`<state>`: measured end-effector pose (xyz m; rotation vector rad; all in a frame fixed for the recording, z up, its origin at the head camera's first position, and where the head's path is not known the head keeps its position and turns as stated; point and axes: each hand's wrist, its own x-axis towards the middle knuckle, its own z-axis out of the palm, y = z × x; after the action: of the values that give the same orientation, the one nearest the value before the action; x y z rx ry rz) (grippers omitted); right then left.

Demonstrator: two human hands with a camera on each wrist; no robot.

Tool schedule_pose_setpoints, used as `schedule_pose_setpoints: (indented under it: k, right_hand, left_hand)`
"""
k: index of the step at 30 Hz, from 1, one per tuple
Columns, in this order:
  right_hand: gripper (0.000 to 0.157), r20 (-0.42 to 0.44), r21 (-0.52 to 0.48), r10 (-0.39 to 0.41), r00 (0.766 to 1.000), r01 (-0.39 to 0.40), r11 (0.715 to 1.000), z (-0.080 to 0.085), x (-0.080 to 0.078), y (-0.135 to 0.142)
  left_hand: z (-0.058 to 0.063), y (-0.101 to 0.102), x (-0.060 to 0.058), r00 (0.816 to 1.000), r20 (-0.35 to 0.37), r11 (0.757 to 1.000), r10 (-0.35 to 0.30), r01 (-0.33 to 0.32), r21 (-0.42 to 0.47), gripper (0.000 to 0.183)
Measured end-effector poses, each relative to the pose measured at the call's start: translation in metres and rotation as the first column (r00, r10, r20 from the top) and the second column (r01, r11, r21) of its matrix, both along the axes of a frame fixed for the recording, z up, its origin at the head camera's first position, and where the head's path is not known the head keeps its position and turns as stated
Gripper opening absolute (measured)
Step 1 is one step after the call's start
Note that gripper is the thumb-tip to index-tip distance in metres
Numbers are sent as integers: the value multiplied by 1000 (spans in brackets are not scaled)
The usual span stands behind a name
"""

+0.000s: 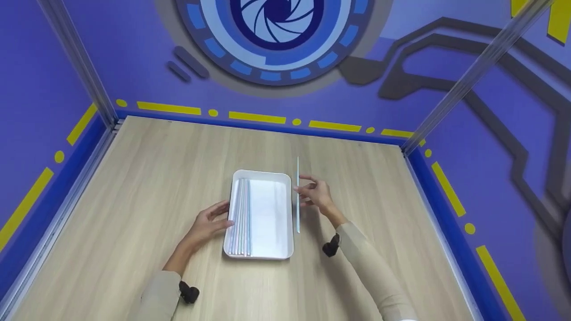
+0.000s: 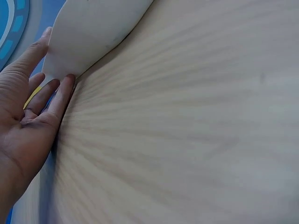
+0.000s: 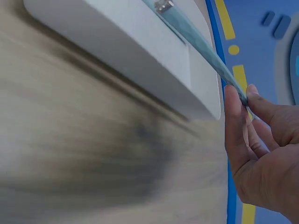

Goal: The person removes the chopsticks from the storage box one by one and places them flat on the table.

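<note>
A white rectangular tray (image 1: 270, 214) stands on the wooden table, with several thin pale sticks (image 1: 242, 218) lying lengthwise along its left side. At the tray's left wall, my left hand (image 1: 212, 221) touches the side with extended fingers (image 2: 63, 93) and thumb at the rim. Just right of the tray, my right hand (image 1: 316, 193) pinches a thin light-blue stick (image 1: 298, 214) between thumb and fingertips. In the right wrist view this stick (image 3: 201, 44) slants above the tray's edge, and a silvery bit (image 3: 163, 4) shows near its far end.
The wooden table (image 1: 169, 178) is bounded by blue-purple panels (image 1: 267, 98) with yellow markings. Metal posts (image 1: 473, 80) stand at the back corners. Small black devices (image 1: 331, 246) sit on both sleeved wrists.
</note>
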<state>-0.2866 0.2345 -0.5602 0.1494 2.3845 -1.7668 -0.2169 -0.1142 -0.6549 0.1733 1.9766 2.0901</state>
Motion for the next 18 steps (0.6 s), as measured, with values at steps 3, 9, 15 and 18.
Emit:
schedule_pose_setpoints:
  k: [3,9,15,18]
  right_hand:
    - [48,12,8,-17,1000,17,1000,-5,-3,11]
    - [52,55,41,-29,998,27,999,-19,-7,27]
    - [51,57,69,-8,998,4,998,-32,-6,32]
    - [50,49,75,-4,999,0,997,-37,-5,32]
  left_hand:
    - [1,1,0,1000,-7,1000,2,-2,-4,76]
    - [1,4,-2,1000,-4,1000,15,-15,-16,75]
    - [1,3,-2,1000,0,999,5,-5,-41,74]
    - [1,1,-2,1000,9,999,8,-7,-46,74]
